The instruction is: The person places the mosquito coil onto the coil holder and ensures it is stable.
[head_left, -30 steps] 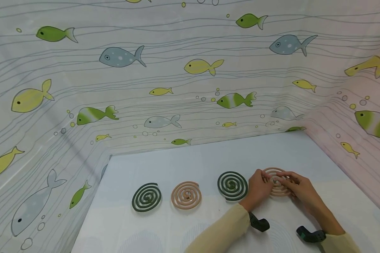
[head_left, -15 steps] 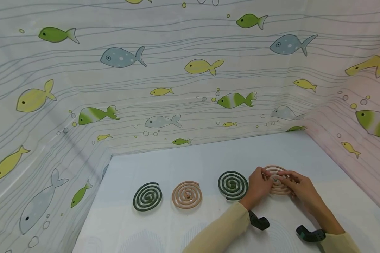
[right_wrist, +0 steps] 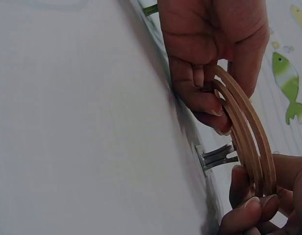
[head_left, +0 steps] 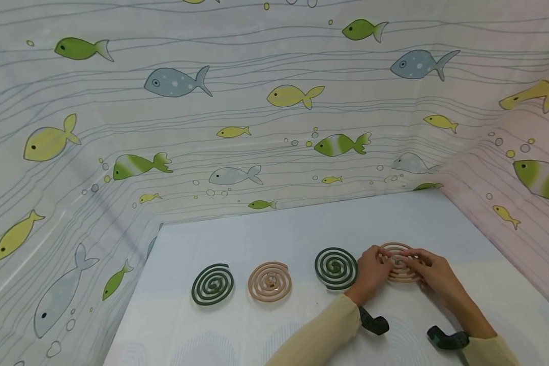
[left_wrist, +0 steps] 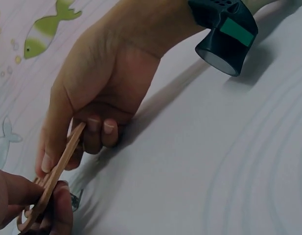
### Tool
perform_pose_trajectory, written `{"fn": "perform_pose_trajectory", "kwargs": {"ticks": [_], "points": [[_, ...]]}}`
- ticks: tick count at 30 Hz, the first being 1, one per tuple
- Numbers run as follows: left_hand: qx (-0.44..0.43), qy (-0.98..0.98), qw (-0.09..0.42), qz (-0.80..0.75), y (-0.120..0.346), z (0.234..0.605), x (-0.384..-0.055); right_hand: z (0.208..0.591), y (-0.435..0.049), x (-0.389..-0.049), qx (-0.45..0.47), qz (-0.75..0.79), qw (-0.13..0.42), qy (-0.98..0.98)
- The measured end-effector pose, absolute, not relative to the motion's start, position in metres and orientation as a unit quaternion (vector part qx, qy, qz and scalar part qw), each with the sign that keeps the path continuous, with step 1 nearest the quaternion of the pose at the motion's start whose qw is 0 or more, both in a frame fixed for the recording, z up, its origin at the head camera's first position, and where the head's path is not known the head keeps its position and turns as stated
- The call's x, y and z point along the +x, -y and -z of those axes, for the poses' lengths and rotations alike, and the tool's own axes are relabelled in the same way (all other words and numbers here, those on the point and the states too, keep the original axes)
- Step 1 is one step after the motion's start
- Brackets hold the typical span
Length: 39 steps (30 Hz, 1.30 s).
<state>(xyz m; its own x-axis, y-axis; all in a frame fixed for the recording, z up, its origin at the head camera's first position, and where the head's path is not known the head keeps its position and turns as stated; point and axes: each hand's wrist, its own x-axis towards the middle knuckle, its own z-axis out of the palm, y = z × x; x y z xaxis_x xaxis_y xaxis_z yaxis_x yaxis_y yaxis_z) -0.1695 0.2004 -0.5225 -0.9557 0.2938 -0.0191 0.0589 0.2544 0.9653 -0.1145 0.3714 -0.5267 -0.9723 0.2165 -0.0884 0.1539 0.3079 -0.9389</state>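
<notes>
A brown mosquito coil (head_left: 403,279) is held between both hands at the right of the table. My left hand (head_left: 373,268) pinches its left side, and my right hand (head_left: 439,274) grips the right side with thumb and fingers. In the right wrist view the coil (right_wrist: 249,134) appears edge-on, raised off the white surface and tilted. Under its middle a small metal stand (right_wrist: 215,155) with a slotted end meets the coil; how firmly they are joined is hidden. A dark green mosquito coil (head_left: 335,268) lies just left of my left hand.
Further left lie another brown coil (head_left: 270,282) and another dark green coil (head_left: 212,285), in a rough row. The white table (head_left: 274,234) ends at a fish-printed curtain (head_left: 238,147) behind and at both sides. Black cameras (head_left: 448,339) sit on both wrists.
Both hands stay on the brown coil in the same place; the coil rises slightly, then lowers and tilts a little. The other coils have not moved.
</notes>
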Motion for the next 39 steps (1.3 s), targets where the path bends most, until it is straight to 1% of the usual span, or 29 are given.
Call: {"fn": "perform_pose_trajectory", "kwargs": {"ticks": [4, 8, 16, 24, 29, 36, 39], "points": [[0.117, -0.766, 0.082, -0.626, -0.201, 0.52, -0.169, 0.524, -0.37, -0.114, -0.121, -0.571, 0.04, 0.811], [0.121, -0.761, 0.079, -0.633, -0.201, 0.517, -0.169, 0.522, -0.369, -0.113, -0.126, -0.567, 0.048, 0.813], [0.121, -0.76, 0.109, -0.629, -0.198, 0.521, -0.168, 0.528, -0.373, -0.113, -0.114, -0.579, 0.032, 0.806], [0.139, -0.759, 0.081, -0.631, -0.201, 0.524, -0.17, 0.526, -0.373, -0.113, -0.11, -0.576, 0.043, 0.809], [0.148, -0.762, 0.083, -0.625, -0.202, 0.523, -0.17, 0.526, -0.375, -0.111, -0.116, -0.574, 0.053, 0.809], [0.16, -0.765, 0.088, -0.618, -0.201, 0.525, -0.172, 0.53, -0.379, -0.111, -0.124, -0.586, 0.028, 0.8], [0.168, -0.763, 0.092, -0.618, -0.2, 0.527, -0.173, 0.53, -0.379, -0.11, -0.124, -0.585, 0.025, 0.801]]}}
